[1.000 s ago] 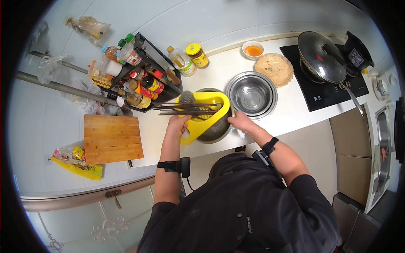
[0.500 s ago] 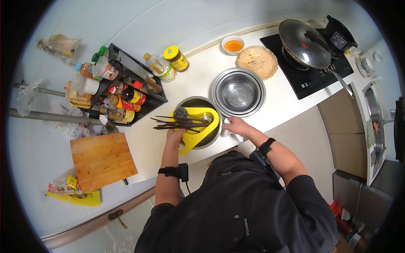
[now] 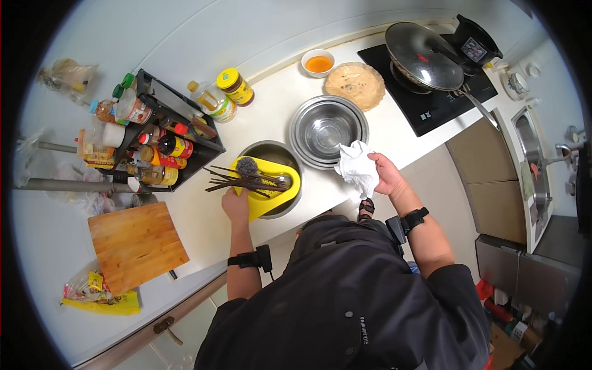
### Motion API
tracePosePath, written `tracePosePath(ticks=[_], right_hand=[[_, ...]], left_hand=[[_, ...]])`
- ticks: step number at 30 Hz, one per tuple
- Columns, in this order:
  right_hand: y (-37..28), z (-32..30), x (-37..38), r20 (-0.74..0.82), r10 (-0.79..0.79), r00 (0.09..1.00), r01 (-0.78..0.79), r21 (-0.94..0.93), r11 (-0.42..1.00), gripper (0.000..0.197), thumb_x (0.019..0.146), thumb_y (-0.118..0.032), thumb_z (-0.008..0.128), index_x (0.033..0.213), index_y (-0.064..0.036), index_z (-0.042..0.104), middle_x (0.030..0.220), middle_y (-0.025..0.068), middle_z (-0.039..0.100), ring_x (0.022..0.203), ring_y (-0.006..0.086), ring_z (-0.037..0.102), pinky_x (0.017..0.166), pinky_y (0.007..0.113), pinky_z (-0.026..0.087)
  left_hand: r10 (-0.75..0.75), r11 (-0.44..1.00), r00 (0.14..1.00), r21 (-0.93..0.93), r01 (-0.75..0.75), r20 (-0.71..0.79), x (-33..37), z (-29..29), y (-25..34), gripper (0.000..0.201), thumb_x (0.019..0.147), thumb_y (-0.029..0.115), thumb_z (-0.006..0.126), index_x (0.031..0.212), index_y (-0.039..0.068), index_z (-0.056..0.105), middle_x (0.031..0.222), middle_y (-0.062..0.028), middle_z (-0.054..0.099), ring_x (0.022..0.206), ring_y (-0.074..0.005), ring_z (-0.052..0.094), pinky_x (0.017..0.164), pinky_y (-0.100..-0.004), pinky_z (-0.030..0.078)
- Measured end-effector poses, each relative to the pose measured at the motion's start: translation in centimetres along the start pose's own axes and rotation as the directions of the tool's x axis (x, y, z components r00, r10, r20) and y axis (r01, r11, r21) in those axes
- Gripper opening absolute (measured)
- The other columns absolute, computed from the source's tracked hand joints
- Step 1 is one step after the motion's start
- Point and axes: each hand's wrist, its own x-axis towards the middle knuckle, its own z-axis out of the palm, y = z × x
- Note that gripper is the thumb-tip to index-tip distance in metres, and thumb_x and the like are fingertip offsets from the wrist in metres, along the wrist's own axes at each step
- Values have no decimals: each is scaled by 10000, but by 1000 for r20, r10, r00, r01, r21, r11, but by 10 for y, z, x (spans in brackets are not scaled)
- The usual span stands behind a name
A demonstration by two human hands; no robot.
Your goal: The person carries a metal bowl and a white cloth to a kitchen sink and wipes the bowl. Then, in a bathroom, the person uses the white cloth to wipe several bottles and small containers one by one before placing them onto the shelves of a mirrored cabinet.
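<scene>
The left hand (image 3: 236, 205) grips the yellow drainer (image 3: 264, 208) over the pot (image 3: 264, 152); the right hand (image 3: 387, 175) pinches a white cloth (image 3: 357, 168). Steadying the drainer seems the step in hand; the next move calls for keeping it level. It holds chopsticks (image 3: 250, 182) and a scrubber (image 3: 246, 165); the white bowl (image 3: 317, 74) holds orange liquid.

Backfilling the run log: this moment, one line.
left hand: holding yellow basket over metal pot | in basket: dark chopsticks, grey scrubber | right hand: holding white cloth near steel bowls | hob: lidded pan
</scene>
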Motion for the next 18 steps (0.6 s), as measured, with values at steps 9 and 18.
tracePosePath(ticks=[9,18], right_hand=[[-6,-4,-58,17,-197,980,196,65,978,538,903,-282,327,1358,6,310,1297,198,471,1160,335,496,989,439,393],[-19,-13,-100,171,-313,934,312,36,949,584,773,-3,431,1345,-11,312,1268,165,477,1150,280,510,1001,396,407]], left_hand=[[193,927,949,269,-259,250,1,-33,4,486,816,424,503,687,-18,662,691,-236,619,663,-384,611,621,-457,470],[461,857,730,-468,-217,505,-53,-36,168,225,840,189,618,861,-35,625,660,-32,583,598,-83,527,570,-231,433]])
